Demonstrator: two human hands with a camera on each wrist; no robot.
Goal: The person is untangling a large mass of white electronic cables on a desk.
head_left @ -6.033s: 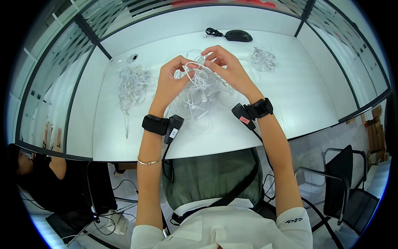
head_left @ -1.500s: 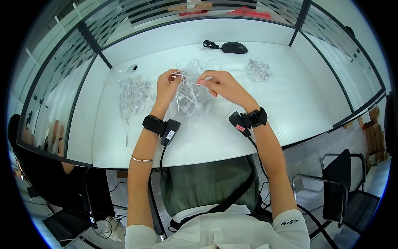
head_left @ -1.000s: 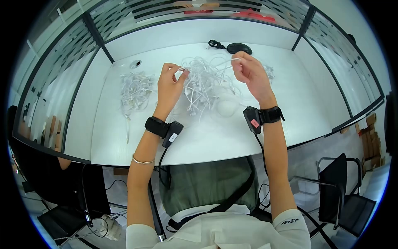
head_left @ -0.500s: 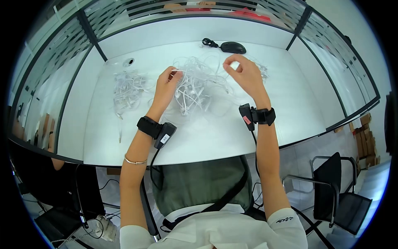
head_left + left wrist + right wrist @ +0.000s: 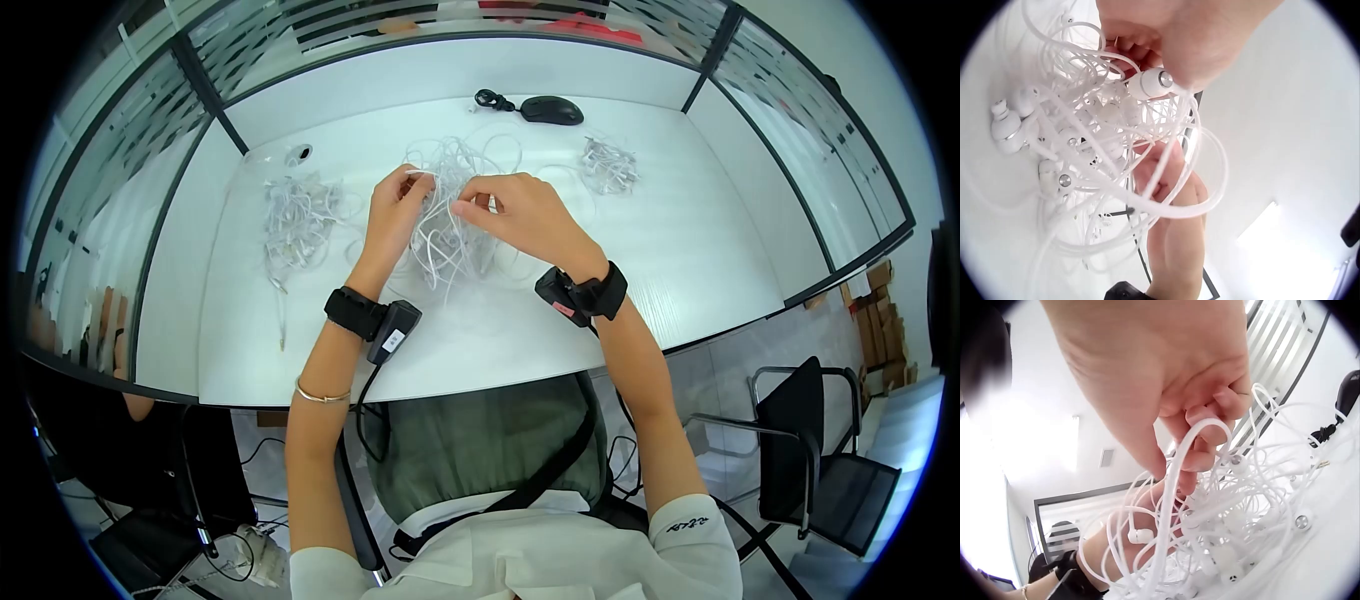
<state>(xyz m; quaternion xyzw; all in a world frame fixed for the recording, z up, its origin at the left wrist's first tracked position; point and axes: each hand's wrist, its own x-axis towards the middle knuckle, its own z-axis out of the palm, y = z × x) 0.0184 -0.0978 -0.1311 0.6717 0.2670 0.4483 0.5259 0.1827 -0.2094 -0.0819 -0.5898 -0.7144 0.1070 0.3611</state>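
A tangled heap of white wired earphones (image 5: pixel 440 245) lies in the middle of the desk, its earbuds (image 5: pixel 1150 83) and looping cables close up in both wrist views. My left hand (image 5: pixel 392 212) grips cables at the heap's left side with curled fingers. From the right, my right hand (image 5: pixel 530 220) reaches into the same tangle, thumb and fingers pinching at a cable. A thick white cable loop (image 5: pixel 1172 481) crosses in front of its fingers in the right wrist view. Its fingertips are partly hidden among the cables.
Another pile of white earphones (image 5: pixel 298 220) lies at the left, with one plug end trailing forward. A smaller white cable pile (image 5: pixel 608 165) sits at the back right. Behind the heap is a black mouse (image 5: pixel 551 110) with its cord bundled. Low partitions (image 5: pixel 460 70) enclose the desk.
My right hand drew a cable out to the right, let it go, and has come back left to the heap. The left hand has kept its grip on the tangle.
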